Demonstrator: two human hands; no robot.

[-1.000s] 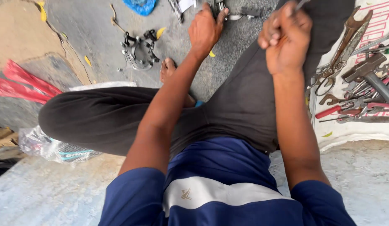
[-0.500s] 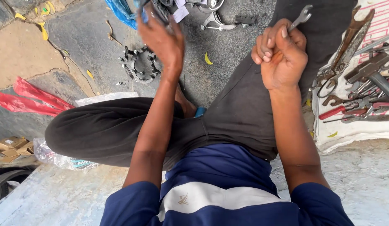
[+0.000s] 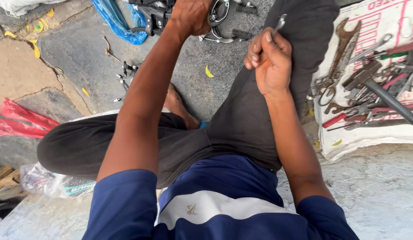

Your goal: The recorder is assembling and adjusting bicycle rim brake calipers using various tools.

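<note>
I sit on the ground with one leg folded in dark trousers [image 3: 242, 124]. My left hand [image 3: 191, 15] reaches forward and rests on a black and silver metal assembly [image 3: 220, 15] lying at the top of the view; whether the fingers grip it is hidden. My right hand [image 3: 268, 60] is held above my raised knee, closed on a small silver spanner [image 3: 279, 23] whose end pokes up past the fingers.
A white sack [image 3: 371, 129] at the right is spread with several spanners, pliers and red-handled tools [image 3: 348, 118]. Blue plastic [image 3: 115, 22] lies at top left, red plastic [image 3: 20, 120] at the left edge. A small black metal part [image 3: 126, 73] sits on the stone ground.
My left hand has stretched farther forward onto the metal assembly. The view has shifted, so the small black part now lies left of my arm. My right hand keeps hold of the spanner.
</note>
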